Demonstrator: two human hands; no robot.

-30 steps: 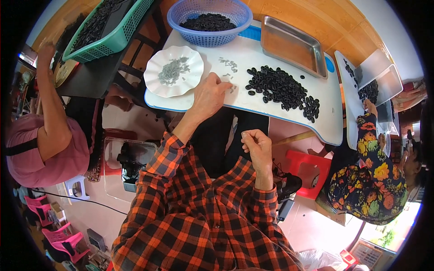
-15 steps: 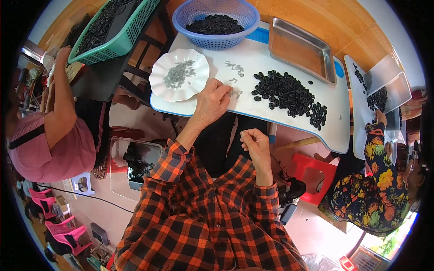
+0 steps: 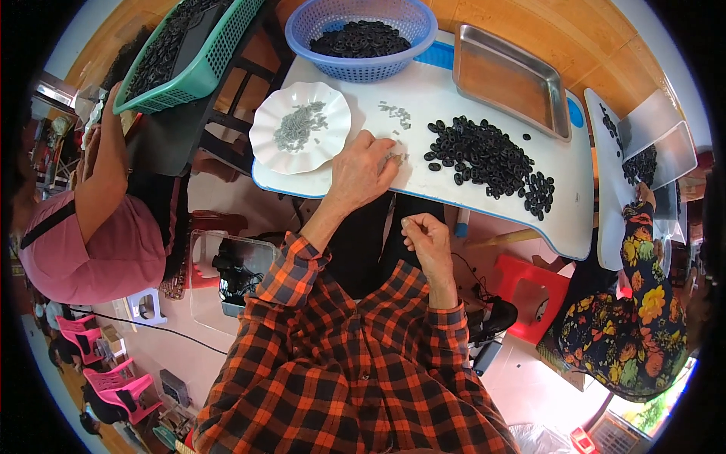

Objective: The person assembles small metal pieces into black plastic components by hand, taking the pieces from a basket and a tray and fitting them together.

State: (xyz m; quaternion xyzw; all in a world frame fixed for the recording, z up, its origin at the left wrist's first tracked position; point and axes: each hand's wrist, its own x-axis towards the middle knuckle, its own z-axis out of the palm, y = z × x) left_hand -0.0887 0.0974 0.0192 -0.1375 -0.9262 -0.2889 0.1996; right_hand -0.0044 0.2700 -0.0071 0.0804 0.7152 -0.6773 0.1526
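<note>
My left hand (image 3: 363, 172) is over the near edge of the white table (image 3: 355, 83), its fingers bent and drawn together. Its fingertips are down at a few small grey, tube-like pieces (image 3: 397, 158); whether one is pinched is hidden. Held in front of the table edge, my right hand (image 3: 429, 244) is curled, thumb against the index finger, and anything in it is too small to make out. A white scalloped plate (image 3: 265, 132) with many grey pieces lies left of my left hand. More grey pieces (image 3: 395, 113) lie farther back. Right of them spreads a heap of black oval rings (image 3: 484, 157).
A blue-purple basket (image 3: 363, 70) of black rings and a metal tray (image 3: 514, 79) stand at the table's back. On the left is a green basket (image 3: 181, 89) beside a person in pink (image 3: 98, 250). A person in a floral sleeve (image 3: 643, 265) works at the right.
My left hand has shifted slightly, its fingertips still at the grey pieces by the edge. My right hand stays curled in about the same place. The view has shifted a little.
</note>
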